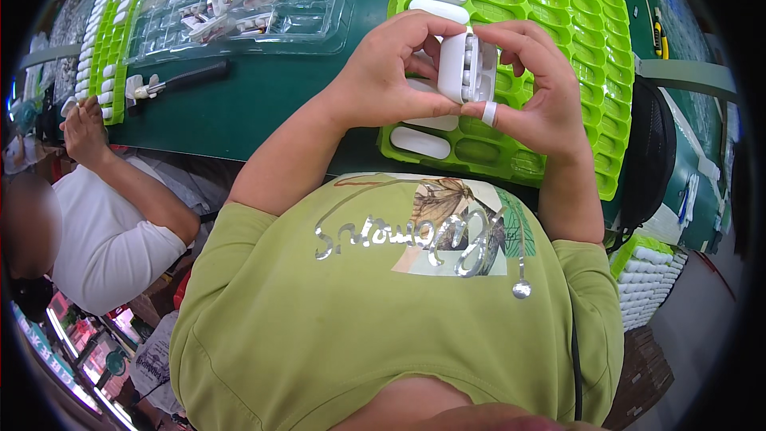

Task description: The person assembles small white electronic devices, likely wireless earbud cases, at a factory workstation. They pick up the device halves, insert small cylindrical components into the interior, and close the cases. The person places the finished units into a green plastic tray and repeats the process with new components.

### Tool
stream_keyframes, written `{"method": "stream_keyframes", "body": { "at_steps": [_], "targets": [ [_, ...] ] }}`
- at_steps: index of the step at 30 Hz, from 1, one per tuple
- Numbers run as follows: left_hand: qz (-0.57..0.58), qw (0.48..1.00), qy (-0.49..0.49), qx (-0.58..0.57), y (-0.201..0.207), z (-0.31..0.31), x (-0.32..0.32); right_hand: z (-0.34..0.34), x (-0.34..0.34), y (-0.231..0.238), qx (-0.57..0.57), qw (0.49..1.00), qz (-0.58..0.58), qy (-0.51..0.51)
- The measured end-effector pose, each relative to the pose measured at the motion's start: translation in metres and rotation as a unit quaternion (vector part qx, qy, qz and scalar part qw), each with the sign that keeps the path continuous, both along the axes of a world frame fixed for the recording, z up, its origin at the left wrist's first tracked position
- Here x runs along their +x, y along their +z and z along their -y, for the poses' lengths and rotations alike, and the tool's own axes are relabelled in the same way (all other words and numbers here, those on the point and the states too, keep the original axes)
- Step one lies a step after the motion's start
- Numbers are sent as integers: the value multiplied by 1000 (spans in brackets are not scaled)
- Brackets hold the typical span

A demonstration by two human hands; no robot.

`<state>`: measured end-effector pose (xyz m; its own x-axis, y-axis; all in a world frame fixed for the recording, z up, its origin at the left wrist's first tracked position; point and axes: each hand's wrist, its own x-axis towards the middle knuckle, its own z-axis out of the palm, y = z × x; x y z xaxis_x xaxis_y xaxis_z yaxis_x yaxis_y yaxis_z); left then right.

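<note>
Between my two hands is a small white plastic case (452, 66), standing open so that pale inner parts show. My left hand (391, 68) grips it from the left, thumb below and fingertips at the top. On the other side, my right hand (542, 84) pinches its top and bottom edges; a white band wraps the thumb. Directly beneath lies a bright green tray (610, 48) with rows of oval wells. White oval shells (420, 143) fill several wells along the tray's left side, and my hands partly cover others.
Left of the tray, a clear blister tray (311, 40) carries small white parts (231, 12). A black-handled tool (195, 76) lies on the dark green table (207, 116). At far left a co-worker's hand (86, 132) is beside another filled green tray (120, 64). A black bag (650, 152) sits at right.
</note>
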<state>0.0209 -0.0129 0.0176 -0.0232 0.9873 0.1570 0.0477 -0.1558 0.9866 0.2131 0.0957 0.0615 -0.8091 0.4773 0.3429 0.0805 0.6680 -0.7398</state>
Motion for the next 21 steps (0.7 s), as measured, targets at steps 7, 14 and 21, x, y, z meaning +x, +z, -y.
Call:
{"method": "stream_keyframes", "body": {
  "at_steps": [7, 14, 21],
  "targets": [
    [-94, 993, -5, 75, -1, 4, -3, -4, 5, -1, 12, 999, -4, 46],
    [-72, 993, 9, 89, -3, 1, -1, 0, 3, -6, -46, 999, -14, 18],
    [-72, 996, 11, 60, -3, 0, -2, -3, 1, -9, -74, 997, -10, 5]
  ]
}}
